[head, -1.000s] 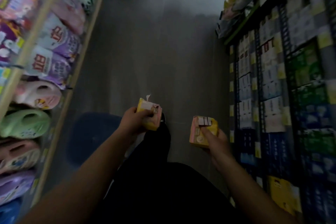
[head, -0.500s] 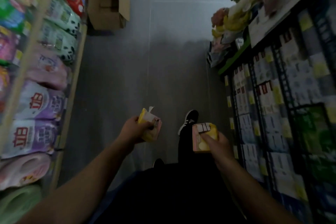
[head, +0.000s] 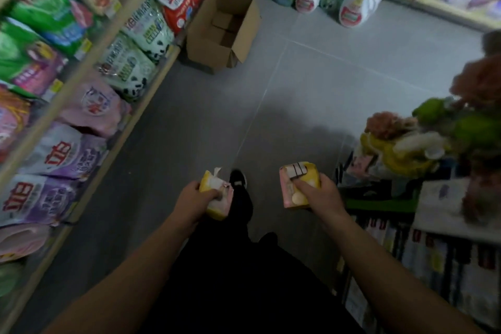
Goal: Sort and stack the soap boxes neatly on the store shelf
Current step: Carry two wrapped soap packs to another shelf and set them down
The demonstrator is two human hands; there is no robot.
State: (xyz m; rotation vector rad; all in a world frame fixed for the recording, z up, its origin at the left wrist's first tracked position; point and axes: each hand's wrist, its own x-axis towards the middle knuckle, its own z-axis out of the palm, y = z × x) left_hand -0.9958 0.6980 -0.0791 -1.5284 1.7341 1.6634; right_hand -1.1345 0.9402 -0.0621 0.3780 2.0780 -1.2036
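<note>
1. Head view, hands: my left hand (head: 198, 199) gripped a yellow soap box (head: 217, 195) from the side, fingers curled round it, a torn white flap sticking up at its top. My right hand (head: 318, 194) clasped a second yellow and pink soap box (head: 296, 184), thumb pressed across its face. Both boxes were in the air over the grey floor (head: 298, 89), level with each other and well apart, neither on any shelf.

2. Head view, the step: I judged this to be the carry, with the stacking not yet begun. The soap shelf (head: 433, 266), with its rows of small boxes, stood low on my right. To do it well I would turn to that shelf, match each box to its own row, and set it down flat with its face outward and edges flush. The box with the loose flap needed its flap tucked shut first, or it would sit crooked.

3. Head view, writing: the box in my right hand showed a white panel with dark bars, too blurred to read. The detergent bags (head: 62, 154) on the left shelf bore large red Chinese characters on white, which I could not make out for certain. An open cardboard carton (head: 222, 35) stood on the floor ahead, unmarked as far as I could tell.
</note>
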